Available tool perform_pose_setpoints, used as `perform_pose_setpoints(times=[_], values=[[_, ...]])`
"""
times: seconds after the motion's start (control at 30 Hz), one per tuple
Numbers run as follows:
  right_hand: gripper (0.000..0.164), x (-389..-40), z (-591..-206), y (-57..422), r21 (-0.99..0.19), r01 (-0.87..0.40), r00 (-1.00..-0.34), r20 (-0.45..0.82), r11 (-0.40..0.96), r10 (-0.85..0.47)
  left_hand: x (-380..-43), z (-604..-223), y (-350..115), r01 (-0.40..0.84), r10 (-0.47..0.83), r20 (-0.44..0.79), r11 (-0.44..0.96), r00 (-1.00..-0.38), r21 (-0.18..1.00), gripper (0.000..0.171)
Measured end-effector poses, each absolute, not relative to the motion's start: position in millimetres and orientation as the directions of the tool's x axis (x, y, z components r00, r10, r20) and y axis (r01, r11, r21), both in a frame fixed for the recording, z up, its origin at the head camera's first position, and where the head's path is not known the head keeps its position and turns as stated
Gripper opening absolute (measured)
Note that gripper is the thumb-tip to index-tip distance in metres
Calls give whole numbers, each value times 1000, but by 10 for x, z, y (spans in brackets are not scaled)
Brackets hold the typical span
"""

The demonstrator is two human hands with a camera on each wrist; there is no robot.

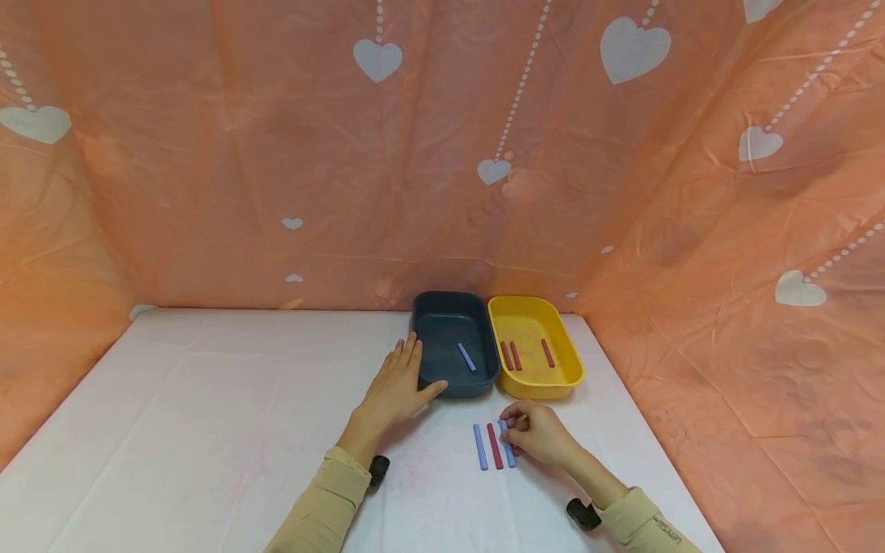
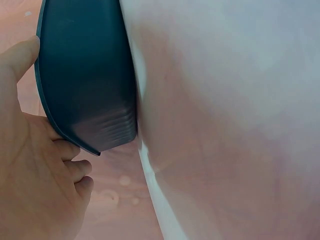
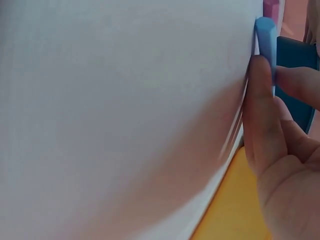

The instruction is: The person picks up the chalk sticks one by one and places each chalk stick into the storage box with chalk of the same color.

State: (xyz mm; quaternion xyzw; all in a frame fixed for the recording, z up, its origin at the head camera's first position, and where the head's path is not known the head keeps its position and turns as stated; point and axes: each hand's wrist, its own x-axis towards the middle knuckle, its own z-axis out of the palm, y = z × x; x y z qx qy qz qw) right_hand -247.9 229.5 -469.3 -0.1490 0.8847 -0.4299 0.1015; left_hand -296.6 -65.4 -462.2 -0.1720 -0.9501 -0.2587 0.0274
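In the head view, my right hand (image 1: pixel 542 436) pinches a blue chalk stick (image 1: pixel 510 455) between thumb and fingers, low over the white table. The right wrist view shows the end of this stick standing out past the fingertips. Left of it lie a red chalk stick (image 1: pixel 495 445) and another blue chalk stick (image 1: pixel 480 447), roughly parallel. My left hand (image 1: pixel 397 392) rests against the dark blue tray (image 1: pixel 456 390), its fingers extended along the left side and its thumb at the front rim. One blue chalk stick (image 1: pixel 466 357) lies inside that tray.
Right beside the dark tray stands a yellow tray (image 1: pixel 542 392) with three red chalk sticks (image 1: pixel 548 352) inside. Both trays are at the table's back edge, near an orange curtain (image 1: pixel 429 230) with white hearts. Faint pink smudges mark the white tablecloth (image 1: pixel 242 430).
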Motion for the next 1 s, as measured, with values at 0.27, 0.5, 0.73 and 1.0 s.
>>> perform_pose_setpoints(times=[0.27, 0.5, 0.73, 1.0], values=[[21, -2463, -4686, 2271, -799, -188, -944, -13, 570, -330, -2955, -4609, -650, 331, 311, 125, 806, -942, 490, 98], [23, -2447, -4603, 2223, -787, -206, -961, 50, 581, -273, -2942, -4591, -652, 326, 307, 121, 805, -944, 495, 98], [22, -2463, -4447, 2154, -785, -188, -976, 84, 590, -199, -2941, -4583, -654, 328, 306, 126, 805, -943, 494, 98], [24, -2518, -4302, 2095, -833, -243, -968, 173, 498, -182, -2949, -4594, -650, 331, 308, 130, 807, -943, 489, 98]])
